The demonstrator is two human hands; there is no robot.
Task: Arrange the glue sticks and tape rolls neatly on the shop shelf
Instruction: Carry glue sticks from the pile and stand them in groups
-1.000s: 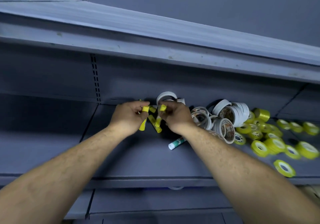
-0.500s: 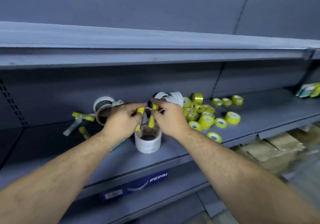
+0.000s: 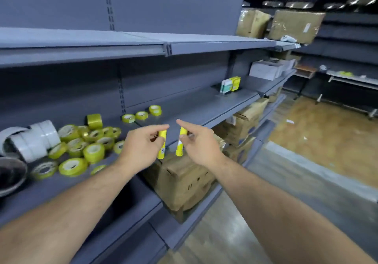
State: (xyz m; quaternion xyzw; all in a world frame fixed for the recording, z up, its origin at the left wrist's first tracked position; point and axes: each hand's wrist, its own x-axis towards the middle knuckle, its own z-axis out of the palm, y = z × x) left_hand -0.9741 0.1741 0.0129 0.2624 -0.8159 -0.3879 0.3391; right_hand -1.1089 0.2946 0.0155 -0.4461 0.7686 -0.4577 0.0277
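My left hand [image 3: 141,147] pinches a yellow glue stick [image 3: 162,144] by its top, held upright. My right hand [image 3: 199,143] pinches a second yellow glue stick [image 3: 181,144] the same way, a few centimetres to the right. Both sticks hang over the front edge of the grey shelf [image 3: 194,108]. To the left on that shelf lies a loose heap of yellow tape rolls [image 3: 90,143], with three more yellow rolls [image 3: 142,114] in a row behind. White tape rolls [image 3: 35,139] lie on their sides at the far left.
Small green and yellow boxes [image 3: 231,84] stand further right on the same shelf. Brown cardboard boxes [image 3: 184,180] fill the shelf below. An upper shelf [image 3: 122,43] overhangs. A dark round object [image 3: 10,173] sits at the left edge. The aisle floor [image 3: 327,141] lies to the right.
The view has swung right along the shelf. Both hands have carried their glue sticks away from the white tape rolls to a spot right of the yellow rolls.
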